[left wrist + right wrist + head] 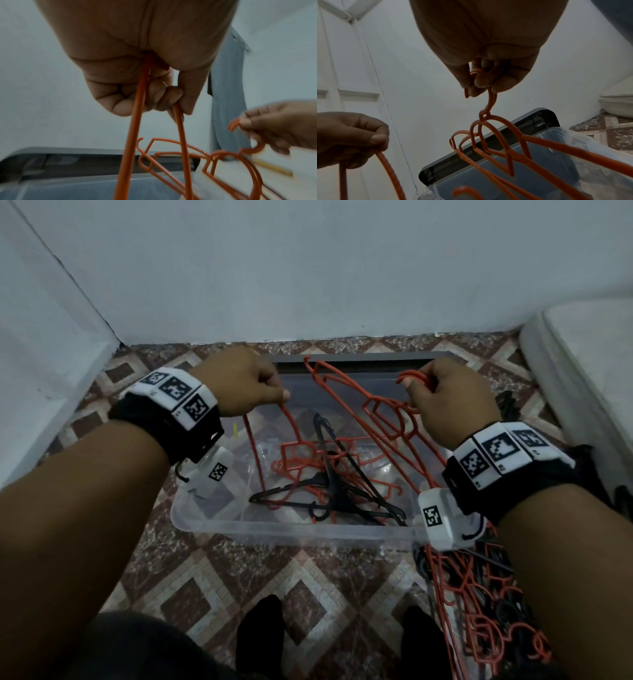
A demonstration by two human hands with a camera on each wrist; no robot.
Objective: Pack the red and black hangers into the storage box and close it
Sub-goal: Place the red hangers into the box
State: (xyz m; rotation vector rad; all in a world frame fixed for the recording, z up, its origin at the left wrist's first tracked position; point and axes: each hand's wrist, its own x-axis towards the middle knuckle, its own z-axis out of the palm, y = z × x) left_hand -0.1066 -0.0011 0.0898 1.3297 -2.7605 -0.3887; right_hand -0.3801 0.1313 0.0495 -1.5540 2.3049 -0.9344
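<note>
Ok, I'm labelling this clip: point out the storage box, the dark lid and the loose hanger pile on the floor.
storage box (294,531): head view, clear near wall.
dark lid (359,358): head view, grey edge behind the box.
hanger pile (486,611): head view, red and black tangle right of the box.

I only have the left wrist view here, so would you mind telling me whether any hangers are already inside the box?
Observer: Yes, the head view shows red and black hangers lying tangled on the bottom of the clear storage box.
Operator: Thank you. Are there more left to pack?
Observer: Yes, a pile of hangers lies on the floor at the box's near right corner.
Operator: And how is the right hand holding its hangers?
Observer: In the right wrist view the right hand has its fingers curled through the hooks of the red hangers, which hang above the box.
</note>
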